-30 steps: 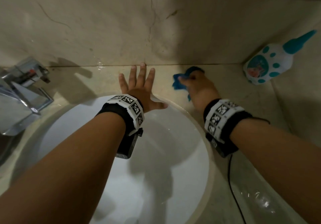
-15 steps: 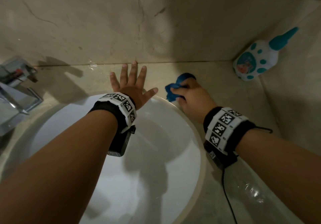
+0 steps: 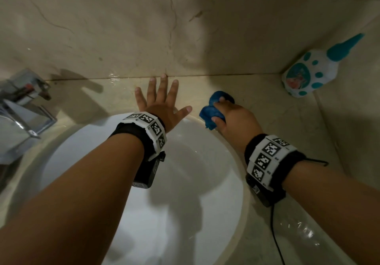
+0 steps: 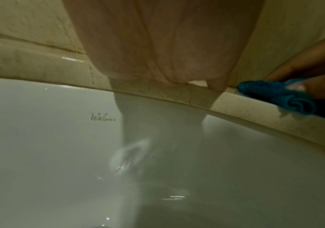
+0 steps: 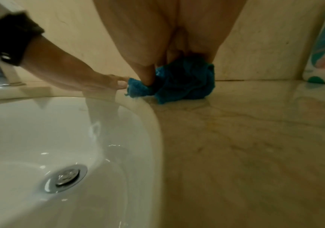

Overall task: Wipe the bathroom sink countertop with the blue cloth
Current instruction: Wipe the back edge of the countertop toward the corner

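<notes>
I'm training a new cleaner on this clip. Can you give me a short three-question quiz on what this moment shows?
1. True or false: the left hand lies flat, fingers spread, on the countertop behind the sink.
2. Which hand grips the cloth?
A. left
B. right
C. both
3. Fill in: the white bottle with teal spots stands in the far ____ corner.

Key: 1 true; 2 B, the right hand; 3 right.
</notes>
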Tool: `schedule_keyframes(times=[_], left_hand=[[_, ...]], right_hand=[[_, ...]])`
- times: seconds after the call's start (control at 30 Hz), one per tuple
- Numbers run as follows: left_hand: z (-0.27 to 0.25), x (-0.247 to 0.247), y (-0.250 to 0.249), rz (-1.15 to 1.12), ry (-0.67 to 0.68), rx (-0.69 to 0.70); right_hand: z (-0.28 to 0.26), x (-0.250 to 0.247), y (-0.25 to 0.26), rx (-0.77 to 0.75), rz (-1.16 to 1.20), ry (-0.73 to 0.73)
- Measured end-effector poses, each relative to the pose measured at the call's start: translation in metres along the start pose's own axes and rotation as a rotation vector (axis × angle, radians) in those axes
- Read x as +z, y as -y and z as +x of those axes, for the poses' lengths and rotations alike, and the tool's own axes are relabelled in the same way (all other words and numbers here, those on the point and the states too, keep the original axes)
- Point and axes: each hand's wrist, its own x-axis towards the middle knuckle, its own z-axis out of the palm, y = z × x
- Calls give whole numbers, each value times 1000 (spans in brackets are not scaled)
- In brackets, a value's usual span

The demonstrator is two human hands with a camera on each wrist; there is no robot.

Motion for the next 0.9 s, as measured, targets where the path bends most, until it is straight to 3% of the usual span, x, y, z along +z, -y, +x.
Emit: schedule_keyframes(times=[0.1,0.17,0.27,0.47,0.53,0.67,0.9], left_hand=[[0,-1,0,2,7,-1],[0,-1,0,1,15,-2],[0,0,1,-5,7,1],[-1,-2,-2,21,13,-12],[0,-2,-1,8,18,-6],[-1,-1,0,-3,17,-1],[-1,-3,-2,6,24,-14]], right_hand=[[12,-10,2,-22,-68,67],[31,-23,-1,92,-84,151],[46,-36,-1,232,-44,94],[24,-7,33,-36,69,-27],[31,-16,22,92,177,22],[44,-36,-4,295,39,22],[36,-19,14,81,-52,81]])
